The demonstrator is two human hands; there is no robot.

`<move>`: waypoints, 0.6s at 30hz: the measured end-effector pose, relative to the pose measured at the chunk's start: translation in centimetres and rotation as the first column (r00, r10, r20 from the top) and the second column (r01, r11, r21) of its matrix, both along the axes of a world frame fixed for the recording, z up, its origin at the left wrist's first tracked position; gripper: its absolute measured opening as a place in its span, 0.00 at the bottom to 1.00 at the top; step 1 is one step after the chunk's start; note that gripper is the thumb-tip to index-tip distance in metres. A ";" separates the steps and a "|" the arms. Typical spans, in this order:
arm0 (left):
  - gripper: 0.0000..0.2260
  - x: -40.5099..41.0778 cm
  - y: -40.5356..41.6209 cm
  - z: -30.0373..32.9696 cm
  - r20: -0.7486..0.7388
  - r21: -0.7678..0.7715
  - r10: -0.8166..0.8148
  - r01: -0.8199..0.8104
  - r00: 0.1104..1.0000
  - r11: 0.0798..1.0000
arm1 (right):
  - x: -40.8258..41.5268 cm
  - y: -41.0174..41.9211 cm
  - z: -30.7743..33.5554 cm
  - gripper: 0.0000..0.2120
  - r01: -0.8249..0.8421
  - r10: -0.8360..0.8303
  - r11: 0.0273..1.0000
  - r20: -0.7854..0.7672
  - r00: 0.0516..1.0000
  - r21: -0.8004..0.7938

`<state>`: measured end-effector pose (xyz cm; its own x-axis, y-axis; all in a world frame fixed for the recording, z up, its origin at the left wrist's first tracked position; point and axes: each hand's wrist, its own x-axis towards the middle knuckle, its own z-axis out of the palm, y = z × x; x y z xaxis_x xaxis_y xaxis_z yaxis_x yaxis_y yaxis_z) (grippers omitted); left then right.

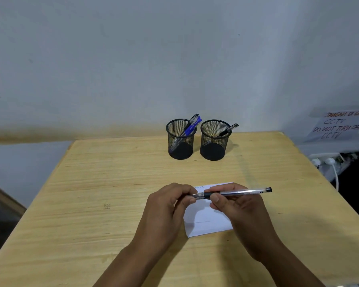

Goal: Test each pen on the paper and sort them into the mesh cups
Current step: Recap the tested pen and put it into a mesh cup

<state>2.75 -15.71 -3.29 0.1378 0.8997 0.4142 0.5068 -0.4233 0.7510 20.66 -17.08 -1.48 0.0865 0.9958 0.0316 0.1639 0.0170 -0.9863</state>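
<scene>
Head view: both hands (207, 206) pinch a clear pen (234, 192) lying crosswise, tip leftward, above the paper (205, 220).

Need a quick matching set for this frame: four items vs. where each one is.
Items:
1. clear-barrelled black pen
2. blue pen
3. white sheet of paper
4. black-capped pen

Places:
A. in the right black mesh cup
B. flat on the wooden table, under the hands
C. held in left hand and right hand
D. in the left black mesh cup

Pairs: 1-C, 2-D, 3-B, 4-A
</scene>
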 end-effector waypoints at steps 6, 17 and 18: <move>0.07 1.0 0.3 0.2 0.156 -0.133 0.032 -0.011 0.987 0.991 | -0.5 0.7 -0.2 0.06 0.066 -0.064 0.998 -0.157 0.986 0.005; 0.20 5.8 6.8 0.7 0.180 -0.352 0.094 -0.025 0.979 0.936 | 5.6 7.4 2.8 0.03 0.312 -0.312 0.944 -0.016 0.950 0.110; 0.22 6.2 7.8 0.8 0.154 -0.351 0.117 -0.056 0.981 0.935 | 6.7 8.4 3.4 0.02 0.298 -0.321 0.942 0.148 0.936 0.156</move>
